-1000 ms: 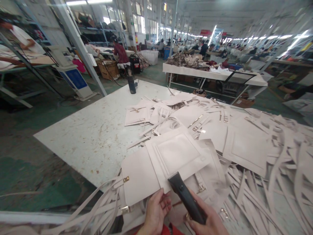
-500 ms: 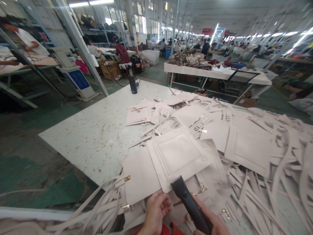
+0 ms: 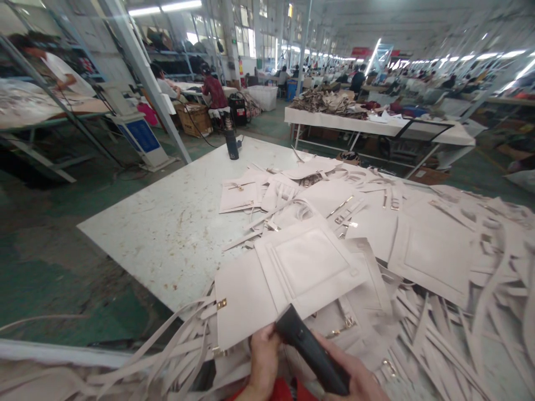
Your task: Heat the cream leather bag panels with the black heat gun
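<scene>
My right hand (image 3: 355, 373) is wrapped round a black hand-held tool (image 3: 311, 348) shaped like a hair clipper. The tool's wide head points up and left, close to the lower edge of a beige leather bag panel (image 3: 246, 295). At that edge my left hand (image 3: 264, 353) has its fingers closed on the panel, and the tool's head partly hides the fingertips. A framed, stitched beige piece (image 3: 315, 259) lies over the panel's right part. Gold clasps (image 3: 221, 303) sit along the panel's left side, and straps (image 3: 167, 340) trail off to the lower left.
More beige bag pieces (image 3: 430, 253), straps and buckles are heaped over the right of the white table (image 3: 150, 234). A black bottle-like object (image 3: 232, 146) stands at its far corner. Behind is another table (image 3: 330, 120) with piled pieces. Several people work in the background.
The tool's head has moved left and slightly down, towards my left hand. My left fingers have gone from loosely curled to closed at the panel's edge. The view has shifted slightly.
</scene>
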Demonstrator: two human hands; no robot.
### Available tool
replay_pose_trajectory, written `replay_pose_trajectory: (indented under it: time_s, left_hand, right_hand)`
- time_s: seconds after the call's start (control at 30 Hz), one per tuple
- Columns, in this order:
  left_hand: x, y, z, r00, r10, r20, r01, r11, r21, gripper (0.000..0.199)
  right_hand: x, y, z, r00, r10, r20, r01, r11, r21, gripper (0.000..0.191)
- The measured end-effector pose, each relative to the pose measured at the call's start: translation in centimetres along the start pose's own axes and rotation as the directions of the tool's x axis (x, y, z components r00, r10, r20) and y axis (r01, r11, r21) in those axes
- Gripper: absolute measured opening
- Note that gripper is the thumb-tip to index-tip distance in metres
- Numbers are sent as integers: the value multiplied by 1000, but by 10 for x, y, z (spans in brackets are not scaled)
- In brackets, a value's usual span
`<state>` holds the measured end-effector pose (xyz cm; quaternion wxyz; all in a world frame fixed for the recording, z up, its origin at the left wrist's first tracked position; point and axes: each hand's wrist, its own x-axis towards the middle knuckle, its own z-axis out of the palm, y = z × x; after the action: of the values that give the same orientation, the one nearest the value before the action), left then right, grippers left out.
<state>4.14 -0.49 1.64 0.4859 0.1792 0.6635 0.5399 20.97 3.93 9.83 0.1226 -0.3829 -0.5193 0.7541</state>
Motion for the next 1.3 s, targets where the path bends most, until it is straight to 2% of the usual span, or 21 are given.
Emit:
replay_pose_trajectory:
  time_s: [0.1,0.3,0.43,0.5,0.63,0.73,0.93,1.0,1.2,1.3]
  left_hand:
    - [-1,-3,-2,1000,7,-9,-7,1000,20,16]
    - [0,-7,-3,1000,-1,3,1,1000,-14,24]
    - [-1,-7,0,998,-65,-17,64,997,-46,23]
    - [-3,-7,0,996,-81,-20,80,995,-56,23]
    - [-3,-6,-3,998,-63,-26,62,998,-26,22]
    - [-1,-5,-6,999,-34,-22,34,999,6,22]
    - [3,-6,-7,1000,-24,7,24,1000,17,23]
    - [3,-5,-8,1000,-13,20,12,999,41,22]
    - [-6,10,-4,997,51,62,-58,991,122,17]
    - [-14,19,1,996,3,93,-12,995,96,19]
  right_hand:
    - [-2,0,-4,1000,1,-19,-2,1000,-31,73]
    - [-7,-6,-1,994,-39,-104,26,992,-127,62]
    - [1,-11,0,966,42,-255,-98,973,-211,73]
    - [0,-12,-4,951,54,-305,-133,960,-248,72]
    - [-13,-6,-14,974,30,-226,-69,984,-167,66]
    - [-18,0,-18,984,69,-163,-83,993,-85,67]
    - [-9,1,-18,1000,23,-13,-24,998,-64,71]
    - [-8,-1,-16,998,30,50,-25,994,-104,70]
    - [0,-18,0,1000,-2,-31,-1,994,-112,67]
    - [11,-28,7,978,-116,-175,64,959,-277,71]
